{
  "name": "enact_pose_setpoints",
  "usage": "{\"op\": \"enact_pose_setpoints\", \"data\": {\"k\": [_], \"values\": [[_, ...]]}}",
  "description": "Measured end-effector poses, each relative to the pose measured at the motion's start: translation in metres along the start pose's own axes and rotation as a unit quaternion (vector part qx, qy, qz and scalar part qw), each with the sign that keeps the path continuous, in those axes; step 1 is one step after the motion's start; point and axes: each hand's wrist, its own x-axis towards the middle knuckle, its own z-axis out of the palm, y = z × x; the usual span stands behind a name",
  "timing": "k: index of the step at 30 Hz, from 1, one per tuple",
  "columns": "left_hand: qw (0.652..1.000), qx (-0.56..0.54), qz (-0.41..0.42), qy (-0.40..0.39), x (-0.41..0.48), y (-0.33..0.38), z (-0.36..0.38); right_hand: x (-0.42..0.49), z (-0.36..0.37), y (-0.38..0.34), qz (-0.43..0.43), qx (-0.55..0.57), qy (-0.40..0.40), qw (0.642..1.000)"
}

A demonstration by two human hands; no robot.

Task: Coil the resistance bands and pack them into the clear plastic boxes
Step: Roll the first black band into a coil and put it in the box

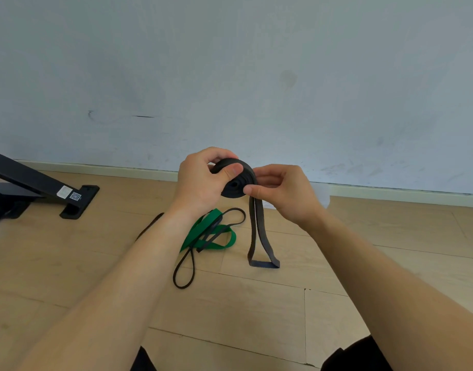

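Note:
A dark grey resistance band is partly rolled into a tight coil [236,180] held in the air above the wooden floor. My left hand [200,180] grips the coil from the left, thumb pressed on its face. My right hand [280,191] pinches the coil's right edge where the loose tail [262,236] leaves it. The tail hangs down and its looped end rests on the floor. A green band [216,234] lies on the floor below my hands, tangled with a thin black band [187,266]. A clear plastic box [325,195] is barely visible behind my right hand.
A black metal equipment base [69,196] with a white label sits on the floor at the left, close to the grey wall [230,76]. Pale skirting runs along the wall's foot. My dark-clad knees show at the bottom edge.

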Motion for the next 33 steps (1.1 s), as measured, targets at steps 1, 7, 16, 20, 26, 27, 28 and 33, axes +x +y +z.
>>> {"op": "enact_pose_setpoints", "data": {"k": [1, 7, 16, 20, 26, 27, 28, 33], "values": [[1.0, -0.014, -0.005, 0.006, 0.0, -0.001, 0.001, 0.0, 0.0, 0.0, 0.0, 0.003, 0.001, 1.0], [0.987, -0.143, -0.069, 0.025, -0.003, -0.003, 0.005, 0.0, -0.001, 0.002, -0.005, 0.031, -0.015, 0.999], [0.932, -0.326, -0.155, -0.029, -0.006, 0.0, 0.007, 0.0, -0.004, -0.008, -0.016, 0.04, -0.007, 0.999], [0.989, -0.074, -0.04, -0.12, 0.004, 0.0, -0.014, 0.004, -0.012, -0.012, -0.011, -0.07, -0.027, 0.997], [0.986, 0.058, 0.009, -0.154, 0.0, 0.006, -0.006, 0.007, -0.009, -0.013, -0.015, -0.177, -0.06, 0.982], [0.989, 0.044, 0.006, -0.143, 0.001, 0.005, -0.007, 0.007, -0.008, -0.013, -0.016, -0.161, -0.056, 0.985], [0.991, 0.026, 0.004, -0.132, 0.002, 0.004, -0.008, 0.007, -0.007, -0.013, -0.017, -0.136, -0.051, 0.989], [0.994, -0.051, -0.014, -0.093, 0.004, 0.0, -0.01, 0.004, -0.013, -0.015, -0.028, -0.058, -0.047, 0.997]]}}
